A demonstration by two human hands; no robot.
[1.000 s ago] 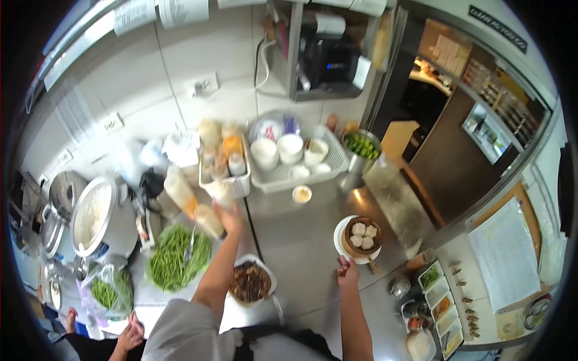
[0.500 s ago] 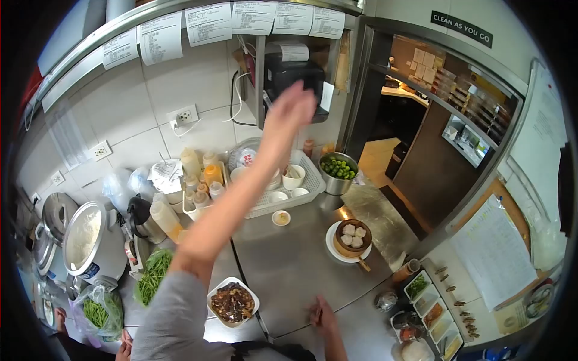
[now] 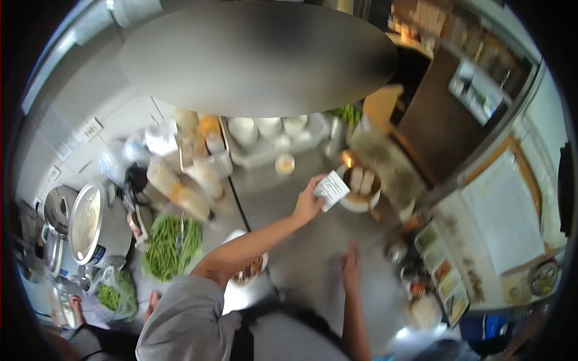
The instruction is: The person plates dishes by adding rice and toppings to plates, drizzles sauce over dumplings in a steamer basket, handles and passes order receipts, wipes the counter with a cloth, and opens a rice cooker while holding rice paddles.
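Observation:
My left hand [image 3: 309, 201] is closed on a printed order slip [image 3: 332, 190], held above the steel counter [image 3: 289, 240]. Just beyond the slip, a round bamboo steamer [image 3: 374, 180] with pale dumplings sits on a white plate [image 3: 360, 207]. My right hand [image 3: 351, 265] hovers low over the counter with its fingers stretched out, somewhat blurred and holding nothing. Under my left forearm, a white bowl [image 3: 264, 262] of dark saucy food is partly hidden.
A grey basket [image 3: 253, 159] of white cups stands at the back, with a small sauce cup [image 3: 285, 163] before it. Squeeze bottles [image 3: 180, 191], green vegetables [image 3: 171, 246] and a rice cooker [image 3: 108, 222] fill the left. Ingredient trays [image 3: 442, 271] line the right. Another person's hand [image 3: 153, 301] shows lower left.
My left hand has come down from the black device near the wall and now holds a slip. My right hand has risen slightly and its fingers have straightened. The view has tilted downward.

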